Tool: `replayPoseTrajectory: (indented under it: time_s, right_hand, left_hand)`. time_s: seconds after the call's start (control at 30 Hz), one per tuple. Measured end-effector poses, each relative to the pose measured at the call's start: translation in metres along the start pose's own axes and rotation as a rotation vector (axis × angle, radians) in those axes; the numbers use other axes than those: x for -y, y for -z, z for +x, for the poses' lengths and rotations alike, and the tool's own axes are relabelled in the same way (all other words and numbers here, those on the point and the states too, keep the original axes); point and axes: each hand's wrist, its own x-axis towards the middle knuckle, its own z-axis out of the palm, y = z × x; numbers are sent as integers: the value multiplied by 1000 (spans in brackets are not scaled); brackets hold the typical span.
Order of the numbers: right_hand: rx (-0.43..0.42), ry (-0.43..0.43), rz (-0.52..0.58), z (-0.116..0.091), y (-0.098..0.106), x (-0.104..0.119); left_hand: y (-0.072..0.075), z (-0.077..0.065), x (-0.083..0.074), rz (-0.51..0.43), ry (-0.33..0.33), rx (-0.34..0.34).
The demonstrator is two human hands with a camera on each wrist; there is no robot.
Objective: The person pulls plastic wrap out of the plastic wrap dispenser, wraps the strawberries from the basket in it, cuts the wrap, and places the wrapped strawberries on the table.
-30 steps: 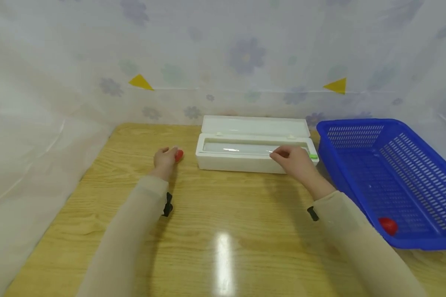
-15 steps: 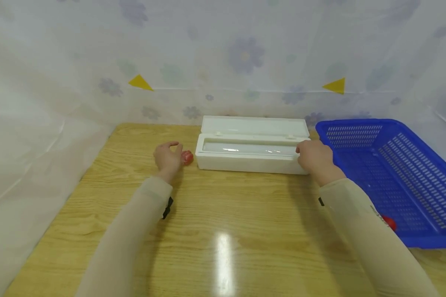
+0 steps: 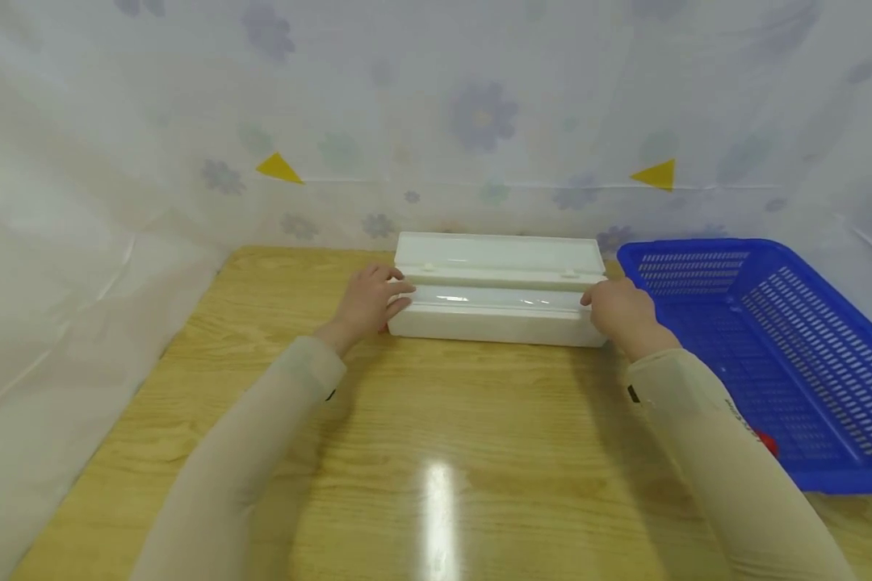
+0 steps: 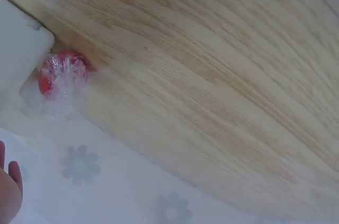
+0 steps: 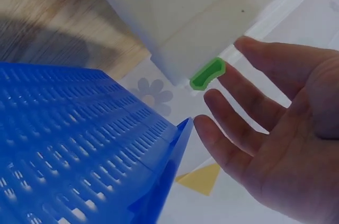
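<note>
A long white cling film dispenser (image 3: pixel 497 323) stands on the table with its lid (image 3: pixel 497 252) raised; clear film glints across its top. My left hand (image 3: pixel 366 300) reaches over its left end, fingers stretched out and touching the top. Against that end lies a small red item wrapped in cling film (image 4: pixel 64 74), mostly hidden by the hand in the head view. At the dispenser's right end is my right hand (image 3: pixel 620 313). Its index finger meets the green slider (image 5: pixel 207 74) and its thumb lies at the dispenser's edge, the other fingers loosely spread.
A blue plastic basket (image 3: pixel 686 387) stands close to the right of the dispenser. Inside it is a red item (image 3: pixel 768 440), partly covered by my right sleeve. The wooden table (image 3: pixel 436 420) ends at a flower-patterned sheet (image 3: pixel 480 121) behind and to the left.
My left hand has left the wrapped red item beside the dispenser and moved right onto its left end. My right hand moved right along the top to the slider end, then stayed.
</note>
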Motion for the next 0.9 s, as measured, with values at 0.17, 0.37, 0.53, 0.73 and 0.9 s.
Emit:
replayPoseTrajectory:
  time_s: [0.17,0.37,0.53,0.73,0.9]
  right_hand:
    - [-18,23,-24,2,-4,-1]
    - [-92,67,-101,4,-9,-3]
    - [-125,84,-95,5,-11,-5]
    - [-169,103,-53,4,-12,-8]
    - [-233,94,-7,9,-15,-9]
  left_hand:
    - [1,1,-3,-11,17,50]
    - [0,6,-6,-34,26,62]
    - [-3,9,-6,6,33,81]
    - [-11,12,-7,8,79,22]
    - [-15,12,-11,-21,103,-38]
